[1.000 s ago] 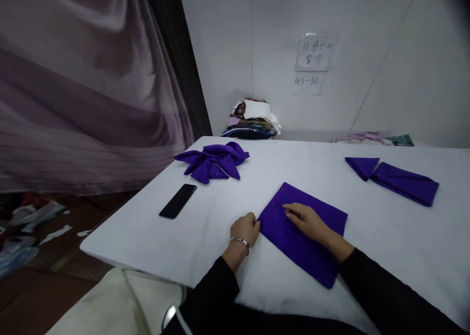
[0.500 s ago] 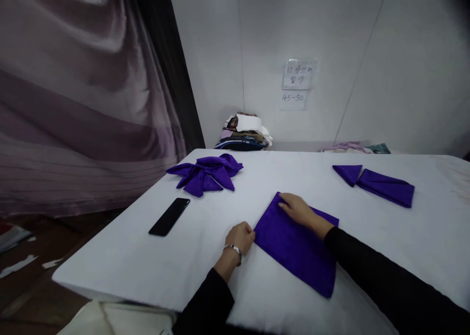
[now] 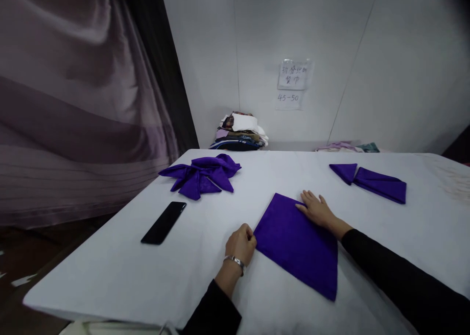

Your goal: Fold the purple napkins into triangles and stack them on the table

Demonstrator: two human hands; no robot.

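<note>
A purple cloth napkin lies flat on the white table in front of me, folded into a four-sided piece. My left hand, with a silver band at the wrist, is closed at the napkin's left corner and pinches it. On the napkin's upper right edge rests my right hand, palm down with the fingers spread. Part of that edge is hidden beneath the hand.
Folded purple cloths lie at the table's far left, and a flat folded purple strip at the far right. A black phone sits left of me. Behind the table are a clothes pile and a wall with paper signs.
My right hand has slid right from the napkin's top corner to its upper right edge, its fingers spreading. That edge now lies flatter. My left hand stays at the corner. The view has shifted slightly.
</note>
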